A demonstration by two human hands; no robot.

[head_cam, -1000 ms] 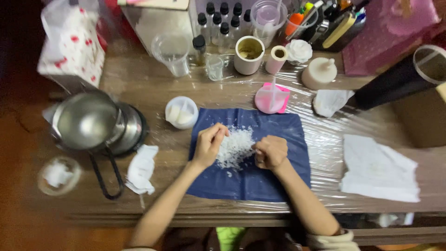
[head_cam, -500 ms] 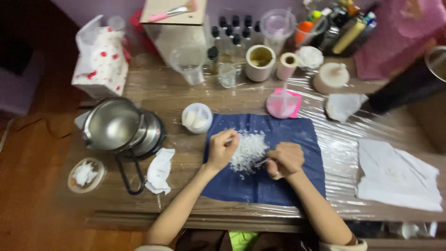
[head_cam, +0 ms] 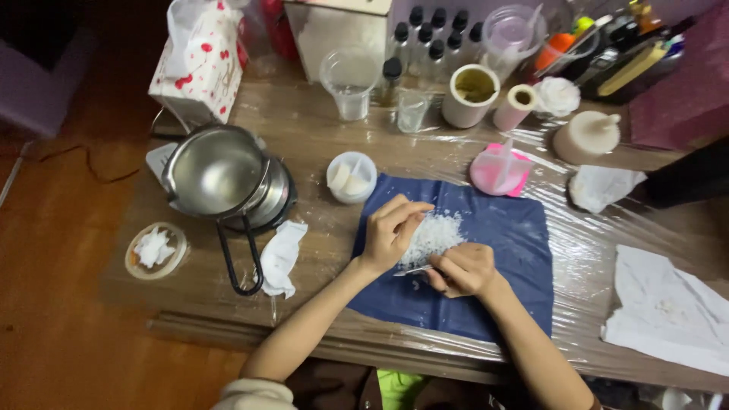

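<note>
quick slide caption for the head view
Left hand steadies white flakes on a blue cloth while right hand holds a small blade.

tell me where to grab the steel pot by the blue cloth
Take the steel pot by its black loop handle, coming from the table's near edge. The handle sticks out toward the person, clear of the pot's round smooth wall, with the crumpled tissue just beside it.

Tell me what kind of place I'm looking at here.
Likely a home craft table, perhaps for candle or soap making: a metal melting pot, rows of small dropper bottles, and white flakes piled on a blue cloth.
</note>
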